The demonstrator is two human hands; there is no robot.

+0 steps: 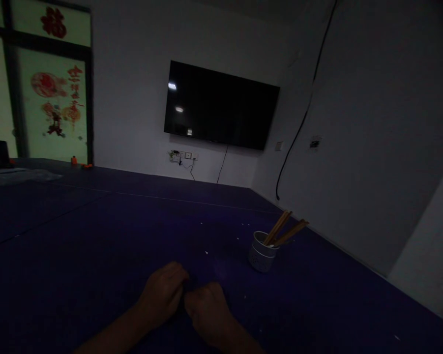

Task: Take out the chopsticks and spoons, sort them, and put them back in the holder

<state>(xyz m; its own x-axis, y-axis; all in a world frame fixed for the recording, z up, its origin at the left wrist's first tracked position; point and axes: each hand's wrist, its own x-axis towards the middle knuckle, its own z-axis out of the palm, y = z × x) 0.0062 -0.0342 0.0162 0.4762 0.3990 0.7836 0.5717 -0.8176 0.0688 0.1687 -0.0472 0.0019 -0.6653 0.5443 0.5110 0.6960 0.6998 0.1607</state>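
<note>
My left hand (165, 291) and my right hand (208, 309) are close together, low over the dark blue tabletop (140, 236). The fingers of both are curled in, with the fingertips turned toward each other. Whatever they may hold is hidden by the fingers and the dim light. Beyond my right hand, off to the right, stands a grey cylindrical holder (261, 260) with small holes in its side. Several brown wooden sticks (285, 231) lean out of it to the right.
Small white scraps (206, 252) lie scattered on the tabletop. Clear plastic sheeting (22, 175) and small orange items (81, 164) are at the far left. A black television (221, 105) hangs on the far wall above sockets (183, 156). A black cable (304, 115) runs down the right wall.
</note>
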